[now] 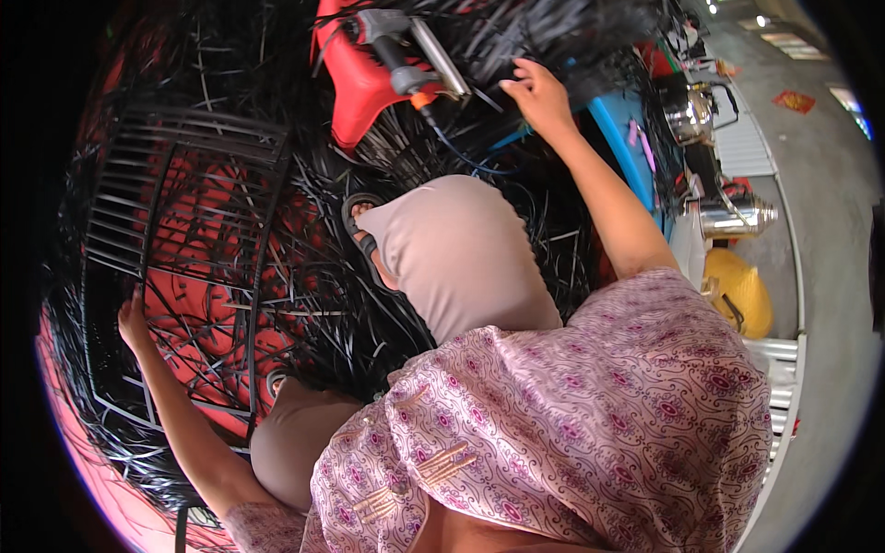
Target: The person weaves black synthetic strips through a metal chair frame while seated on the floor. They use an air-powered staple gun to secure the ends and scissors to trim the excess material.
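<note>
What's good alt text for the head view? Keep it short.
Seen from above, a seated person's left hand grips the edge of a black slatted grille while the right hand reaches into a pile of black plastic strips near a red stool with a power tool on it. Steel kettles stand to the right.

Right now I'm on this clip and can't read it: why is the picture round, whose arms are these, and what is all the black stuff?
One wide fisheye camera worn on a person's head, looking down, so edges bend. No machine: two bare hands. The left hand grips the edge of a black slatted grille. The right hand reaches into a heap of black plastic strips that covers the ground. The bent knee and patterned top belong to the wearer. A red stool carries a grey tool. To the right stand shiny metal kettles and a yellow object.
</note>
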Demonstrator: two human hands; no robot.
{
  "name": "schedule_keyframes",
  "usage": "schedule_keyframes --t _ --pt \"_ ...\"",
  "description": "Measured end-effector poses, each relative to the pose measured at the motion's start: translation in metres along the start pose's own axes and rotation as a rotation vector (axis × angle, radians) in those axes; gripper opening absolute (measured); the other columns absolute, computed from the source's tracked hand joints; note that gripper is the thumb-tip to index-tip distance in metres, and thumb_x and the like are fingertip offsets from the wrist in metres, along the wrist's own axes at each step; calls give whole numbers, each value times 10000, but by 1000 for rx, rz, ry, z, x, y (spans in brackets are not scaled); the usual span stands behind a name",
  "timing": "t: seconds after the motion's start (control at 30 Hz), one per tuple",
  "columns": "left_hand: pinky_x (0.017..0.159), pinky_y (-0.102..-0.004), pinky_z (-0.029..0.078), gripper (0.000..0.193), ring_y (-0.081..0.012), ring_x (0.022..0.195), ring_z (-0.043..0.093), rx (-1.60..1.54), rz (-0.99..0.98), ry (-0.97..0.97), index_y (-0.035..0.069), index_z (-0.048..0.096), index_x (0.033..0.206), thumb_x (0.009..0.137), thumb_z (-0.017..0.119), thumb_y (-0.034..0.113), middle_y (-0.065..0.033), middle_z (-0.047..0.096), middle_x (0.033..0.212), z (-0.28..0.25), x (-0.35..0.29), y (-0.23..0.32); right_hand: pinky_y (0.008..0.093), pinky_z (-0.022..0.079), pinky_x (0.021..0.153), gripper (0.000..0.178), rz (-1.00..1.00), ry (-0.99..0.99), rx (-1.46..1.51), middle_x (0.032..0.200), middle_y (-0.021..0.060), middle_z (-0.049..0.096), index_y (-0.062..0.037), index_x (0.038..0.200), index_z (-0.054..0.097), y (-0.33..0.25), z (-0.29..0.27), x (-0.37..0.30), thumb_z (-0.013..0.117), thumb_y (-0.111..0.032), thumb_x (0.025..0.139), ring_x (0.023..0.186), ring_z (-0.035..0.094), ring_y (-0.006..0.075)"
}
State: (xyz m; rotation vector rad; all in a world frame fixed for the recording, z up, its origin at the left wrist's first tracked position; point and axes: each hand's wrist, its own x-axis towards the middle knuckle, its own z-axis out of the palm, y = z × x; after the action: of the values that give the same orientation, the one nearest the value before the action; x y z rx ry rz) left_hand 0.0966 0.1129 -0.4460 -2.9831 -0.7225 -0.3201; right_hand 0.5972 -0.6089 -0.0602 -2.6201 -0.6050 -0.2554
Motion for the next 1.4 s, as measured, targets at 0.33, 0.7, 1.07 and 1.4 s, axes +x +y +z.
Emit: schedule_keyframes --t 0.33,0.7,1.07,1.4 --pt "658 -309 560 138 -211 730 696 -606 -608 -44 47 724 987 871 704 119 -86 730 893 -110 -365 131 372 495 920 553 444 -8 -92 1189 193 672 14 1248 623 203 -145 -24 676 -389 874 1043 678 270" --pt "530 -214 447 236 -84 625 623 -1294 -1639 212 48 701 1014 893 709 251 -1 682 773 -286 -457 336 467 509 877 500 707 506 -390 1129 246 678 -16 1113 683 311 -175 5 530 -451 917 1046 660 382" --pt "884 -312 507 415 -167 930 658 -1371 -633 503 -29 669 1153 1017 526 336 -83 701 998 -499 -150 360 189 265 451 313 -269 -402 1393 708 -18 498 44 1195 605 -171 -176 -67 600 -163 961 540 377 40" --pt "935 -376 482 727 -217 987 620 -2319 -496 325 35 621 1104 993 285 669 -92 664 1057 -504 -54 359 361 440 987 533 -908 -870 1114 1213 145 565 -8 1340 510 -411 -44 -188 671 -281 913 1129 565 234"
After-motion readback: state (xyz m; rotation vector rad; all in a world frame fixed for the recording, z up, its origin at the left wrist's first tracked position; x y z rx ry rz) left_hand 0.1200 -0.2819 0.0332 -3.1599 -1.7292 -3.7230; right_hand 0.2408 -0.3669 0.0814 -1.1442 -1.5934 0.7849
